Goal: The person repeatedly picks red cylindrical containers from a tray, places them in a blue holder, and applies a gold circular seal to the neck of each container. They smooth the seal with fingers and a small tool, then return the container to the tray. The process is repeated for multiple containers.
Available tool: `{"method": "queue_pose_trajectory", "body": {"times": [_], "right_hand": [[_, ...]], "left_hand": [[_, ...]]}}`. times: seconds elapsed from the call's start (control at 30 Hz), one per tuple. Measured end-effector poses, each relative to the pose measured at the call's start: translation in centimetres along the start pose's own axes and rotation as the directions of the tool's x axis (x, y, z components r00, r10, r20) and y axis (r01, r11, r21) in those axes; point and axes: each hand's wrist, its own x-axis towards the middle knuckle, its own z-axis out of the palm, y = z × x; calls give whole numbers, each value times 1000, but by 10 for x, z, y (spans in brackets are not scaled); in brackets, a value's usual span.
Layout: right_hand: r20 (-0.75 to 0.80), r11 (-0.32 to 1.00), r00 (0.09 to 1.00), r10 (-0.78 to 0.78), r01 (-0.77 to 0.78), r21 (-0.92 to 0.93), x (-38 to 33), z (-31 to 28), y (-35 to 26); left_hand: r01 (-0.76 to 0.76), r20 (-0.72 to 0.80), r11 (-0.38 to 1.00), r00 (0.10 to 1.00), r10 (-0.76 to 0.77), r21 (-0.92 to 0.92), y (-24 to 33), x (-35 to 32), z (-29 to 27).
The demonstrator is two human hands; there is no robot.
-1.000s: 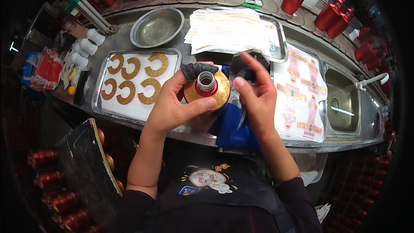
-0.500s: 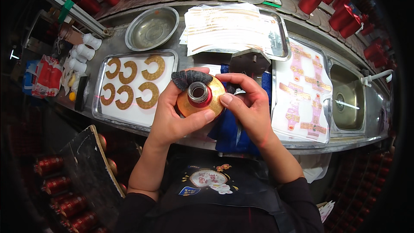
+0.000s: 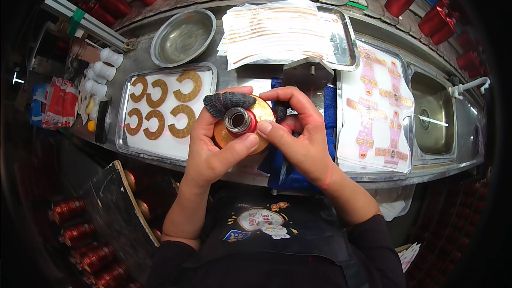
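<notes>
Between my hands is a red bottle (image 3: 238,120), its open, threaded neck tilted up toward me. A gold ring-shaped label (image 3: 264,108) lies around the neck on its shoulder. My left hand (image 3: 209,154) is closed around the bottle's left side, thumb near the neck. Black finger covers (image 3: 226,104) wrap a finger of that hand. My right hand (image 3: 301,138) grips the other side, its thumb pressing on the gold label beside the neck. The bottle's lower body is hidden beneath the hands.
Left stands a tray (image 3: 122,141) of C-shaped gold labels (image 3: 197,86); behind it, a metal bowl (image 3: 184,37). Paper strip sheets (image 3: 277,32) lie at the back, cross-shaped labels (image 3: 368,122) and a sink (image 3: 434,114) at right. Blue cloth (image 3: 329,120) and a metal block (image 3: 306,74) sit behind my hands.
My hands and the bottle have shifted slightly left in the picture, the bottle's mouth turning more toward me. On the back conveyor the red bottles have moved right.
</notes>
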Motion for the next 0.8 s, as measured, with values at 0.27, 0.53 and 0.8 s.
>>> {"method": "queue_pose_trajectory", "body": {"times": [0.27,0.53,0.8], "right_hand": [[-10,998,998,-59,59,-28,2,1,2],[-32,997,999,-18,21,71,2,4,3],[68,994,998,3,-11,111,4,-4,-1]], "left_hand": [[-8,12,1000,1000,8,-1,0,0,-1],[-9,-1,1000,1000,9,7,-2,0,-1],[-8,1,1000,1000,8,18,-1,0,0]]}}
